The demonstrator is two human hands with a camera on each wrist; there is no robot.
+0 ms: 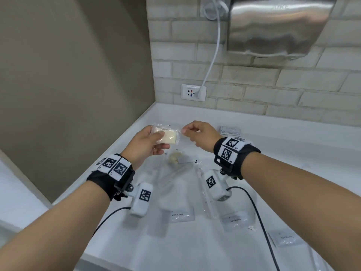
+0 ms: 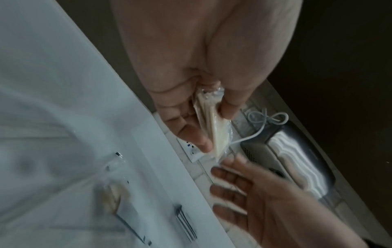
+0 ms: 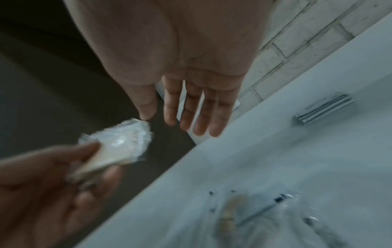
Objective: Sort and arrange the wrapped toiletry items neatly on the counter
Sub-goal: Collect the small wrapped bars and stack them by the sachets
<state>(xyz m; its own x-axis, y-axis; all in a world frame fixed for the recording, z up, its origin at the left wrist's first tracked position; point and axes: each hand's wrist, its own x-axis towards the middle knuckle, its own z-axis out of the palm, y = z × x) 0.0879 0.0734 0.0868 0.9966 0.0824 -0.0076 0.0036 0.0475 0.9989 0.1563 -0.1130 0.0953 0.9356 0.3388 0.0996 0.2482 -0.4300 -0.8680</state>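
Soap (image 1: pixel 168 135): wrapped, pinched in L hand (image 1: pixel 145 142). R hand (image 3: pixel 186 94): wrist view shows fingers straight, empty, thumb near wrapper; head view doesn't. Counter (image 1: pixel 293 153): sachets.

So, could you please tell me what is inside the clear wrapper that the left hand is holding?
Inside the clear wrapper sits a cream-coloured soap bar. The left hand grips it, thumb over its front, so the near end and the underside are covered.

Wrapped soap (image 1: pixel 166 135) held above counter (image 1: pixel 293 173) far-left corner, left hand (image 1: pixel 145 142) beneath, right hand (image 1: pixel 199 133) just right. Sachet stack (image 1: pixel 230 130) farther right; toothpaste sachets (image 1: pixel 180 216) along near edge.
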